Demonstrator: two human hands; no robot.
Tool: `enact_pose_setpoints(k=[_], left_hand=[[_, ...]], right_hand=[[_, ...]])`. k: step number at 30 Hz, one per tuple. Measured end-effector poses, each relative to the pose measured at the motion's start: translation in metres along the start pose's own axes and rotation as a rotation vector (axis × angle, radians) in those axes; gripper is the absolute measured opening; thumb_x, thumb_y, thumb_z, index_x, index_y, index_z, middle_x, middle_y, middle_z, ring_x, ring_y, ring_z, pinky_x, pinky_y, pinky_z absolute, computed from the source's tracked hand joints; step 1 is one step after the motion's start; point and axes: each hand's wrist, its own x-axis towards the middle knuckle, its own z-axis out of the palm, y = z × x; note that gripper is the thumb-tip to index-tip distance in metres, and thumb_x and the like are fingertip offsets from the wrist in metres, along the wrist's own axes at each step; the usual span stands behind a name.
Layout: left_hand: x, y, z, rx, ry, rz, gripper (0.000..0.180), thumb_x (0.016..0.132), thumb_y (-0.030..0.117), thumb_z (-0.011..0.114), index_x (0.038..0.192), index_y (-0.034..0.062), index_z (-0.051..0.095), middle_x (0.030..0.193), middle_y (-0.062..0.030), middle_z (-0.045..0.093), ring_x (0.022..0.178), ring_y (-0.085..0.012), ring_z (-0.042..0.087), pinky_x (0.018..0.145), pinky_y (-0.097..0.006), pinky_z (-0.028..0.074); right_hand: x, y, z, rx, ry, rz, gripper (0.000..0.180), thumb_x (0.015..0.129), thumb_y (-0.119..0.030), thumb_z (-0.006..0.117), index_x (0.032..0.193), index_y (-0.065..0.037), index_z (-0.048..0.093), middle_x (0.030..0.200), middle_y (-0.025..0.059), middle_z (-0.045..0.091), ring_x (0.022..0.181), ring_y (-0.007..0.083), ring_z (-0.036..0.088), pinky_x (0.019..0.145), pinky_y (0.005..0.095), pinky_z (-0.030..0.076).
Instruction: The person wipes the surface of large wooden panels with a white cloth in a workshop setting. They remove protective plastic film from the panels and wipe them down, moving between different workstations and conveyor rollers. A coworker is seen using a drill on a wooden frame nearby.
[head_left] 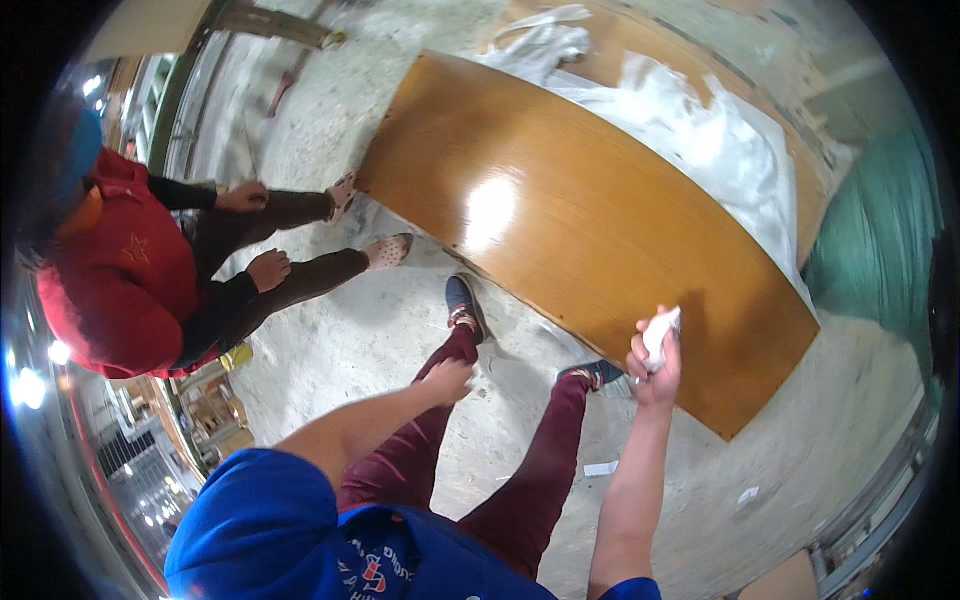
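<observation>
A large brown wooden panel (570, 220) with a glossy face and a curved far edge stretches in front of me. Over its right end, my right hand (655, 365) is raised, fingers wrapped round a crumpled white cloth (661, 338). The cloth seems apart from the panel's surface. My left hand (447, 383) is beside my left knee, its fingers loosely curled with nothing seen in them. Some of those fingers are turned away from view.
At the left, a person in a red top (125, 270) stands near the panel's left end, both hands low. White plastic sheeting (690, 125) lies along the far edge, over brown board. Green sheeting (875, 240) hangs at the right. Paper scraps (601, 469) dot the concrete floor (330, 380).
</observation>
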Motion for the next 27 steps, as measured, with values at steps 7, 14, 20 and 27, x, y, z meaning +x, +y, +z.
enact_pose_setpoints(k=[7, 14, 20, 27], left_hand=[[-0.093, -0.088, 0.043, -0.266, 0.160, -0.201, 0.034, 0.082, 0.028, 0.054, 0.113, 0.0122, 0.056, 0.115, -0.0105, 0.050, 0.112, -0.0311, 0.045, 0.091, -0.049, 0.040], [-0.079, -0.129, 0.015, -0.294, 0.326, -0.171, 0.027, 0.080, 0.026, 0.053, 0.103, 0.0136, 0.060, 0.114, -0.0054, 0.051, 0.112, -0.0238, 0.043, 0.092, -0.042, 0.036], [-0.080, -0.169, 0.005, -0.424, 0.346, -0.142, 0.023, 0.077, 0.023, 0.055, 0.096, 0.0138, 0.064, 0.110, -0.0040, 0.054, 0.114, -0.0233, 0.043, 0.094, -0.042, 0.035], [-0.074, -0.198, -0.003, -0.508, 0.366, -0.130, 0.019, 0.078, 0.022, 0.054, 0.093, 0.0136, 0.062, 0.106, -0.0032, 0.057, 0.107, -0.0224, 0.048, 0.091, -0.041, 0.038]], right_hand=[[0.169, 0.104, 0.130, -0.188, -0.205, 0.178, 0.036, 0.089, -0.026, 0.052, 0.120, -0.008, 0.047, 0.080, 0.0105, 0.055, 0.060, 0.0119, 0.049, 0.043, 0.0236, 0.037], [0.284, 0.214, 0.245, -0.184, -0.120, 0.215, 0.030, 0.085, -0.016, 0.054, 0.114, -0.010, 0.048, 0.098, 0.0144, 0.059, 0.072, 0.0164, 0.055, 0.044, 0.0231, 0.041], [0.380, 0.275, 0.285, -0.652, -0.164, -0.028, 0.021, 0.088, -0.017, 0.055, 0.106, -0.009, 0.047, 0.083, 0.0099, 0.060, 0.054, 0.0113, 0.050, 0.036, 0.0220, 0.034], [0.484, 0.300, 0.310, -1.064, 0.007, -0.432, 0.031, 0.082, -0.024, 0.065, 0.103, -0.003, 0.053, 0.086, 0.0090, 0.060, 0.063, 0.0124, 0.054, 0.047, 0.0254, 0.041]])
